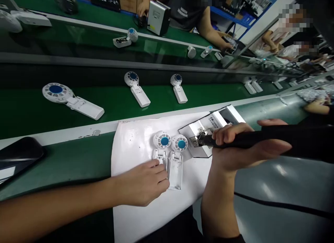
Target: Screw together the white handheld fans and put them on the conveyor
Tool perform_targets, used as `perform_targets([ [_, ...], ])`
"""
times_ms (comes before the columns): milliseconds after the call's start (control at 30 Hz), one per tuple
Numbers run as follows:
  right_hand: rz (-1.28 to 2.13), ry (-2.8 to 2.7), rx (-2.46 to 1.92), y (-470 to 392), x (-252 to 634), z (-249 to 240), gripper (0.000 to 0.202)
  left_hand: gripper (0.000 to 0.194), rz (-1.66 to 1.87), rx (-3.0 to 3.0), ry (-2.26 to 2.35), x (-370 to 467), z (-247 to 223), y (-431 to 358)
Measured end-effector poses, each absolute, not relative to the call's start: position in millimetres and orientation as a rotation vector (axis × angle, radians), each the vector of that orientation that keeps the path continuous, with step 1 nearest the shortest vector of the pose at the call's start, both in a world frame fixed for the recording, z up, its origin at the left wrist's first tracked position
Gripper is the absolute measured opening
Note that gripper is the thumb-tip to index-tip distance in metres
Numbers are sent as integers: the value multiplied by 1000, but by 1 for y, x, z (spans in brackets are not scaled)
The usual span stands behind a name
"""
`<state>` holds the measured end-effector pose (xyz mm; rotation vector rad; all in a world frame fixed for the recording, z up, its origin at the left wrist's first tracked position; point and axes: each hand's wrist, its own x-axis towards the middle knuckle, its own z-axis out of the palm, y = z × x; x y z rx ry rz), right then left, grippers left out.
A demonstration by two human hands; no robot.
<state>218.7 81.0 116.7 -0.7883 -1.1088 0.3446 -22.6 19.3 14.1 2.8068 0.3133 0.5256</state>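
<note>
My left hand (147, 182) lies on the white sheet, its fingers closed over the handle of a white handheld fan (162, 140) with a blue centre. Right beside it is a second handheld fan (176, 171), its handle shell lying open. My right hand (231, 149) is wrapped round a black electric screwdriver (250, 138), held nearly level. The screwdriver's tip points at the front of a white screw feeder (216, 120) with printed lettering; whether a screw sits on the tip I cannot tell.
Several white fans, one of them nearest the left (85, 107), lie on the green conveyor belt (112, 96) beyond the sheet. A dark flat object (21, 156) is at the left edge. A black cable (276, 203) hangs at the right. Across the line a co-worker's arm (212, 32) reaches in.
</note>
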Motion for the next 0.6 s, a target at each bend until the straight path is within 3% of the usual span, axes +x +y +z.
perform_targets([
  [267,847,-1135,-588,64,158,107,47,11,584,2818,333,-20,9,19],
  [600,999,-1117,-678,75,146,78,47,11,551,2855,303,-22,13,20],
])
